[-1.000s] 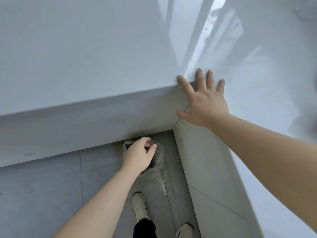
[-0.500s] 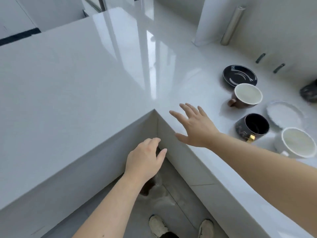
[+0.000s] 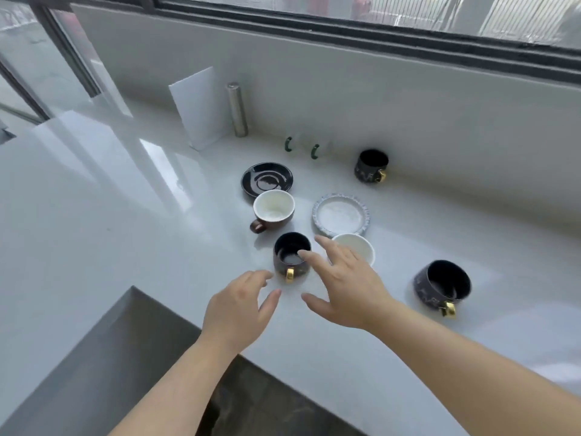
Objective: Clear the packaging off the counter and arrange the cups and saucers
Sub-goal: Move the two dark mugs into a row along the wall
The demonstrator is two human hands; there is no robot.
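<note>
Both hands empty, fingers spread, hovering over white glossy counter (image 3: pixel 94 234).

Left hand (image 3: pixel 239 313): fingers apart, tips aimed at approx. 1 o'clock, just short of small black glazed cup w/ gold handle (image 3: pixel 291 256). Right hand (image 3: pixel 345 287): fingers apart, index tip over same cup's rim; palm partly covering white ceramic cup (image 3: pixel 358 247).

Key relation: black cup at 12–1 o'clock from left fingertips, at 10–11 o'clock from right palm; gold handle facing 6 o'clock, i.e. toward the person. Right hand nearer, prob. already touching rim; contact not certain.

Remaining ware: brown cup w/ white interior (image 3: pixel 273 210) at 11 o'clock of black cup; black glossy saucer (image 3: pixel 267 179) beyond it; white saucer w/ speckled frilled rim (image 3: pixel 340 215) at 1 o'clock; second black gold-handled cup (image 3: pixel 443 286) at 3 o'clock, well apart; third (image 3: pixel 371 166) near wall.

No packaging visible on counter; arranging stage, judged.
</note>
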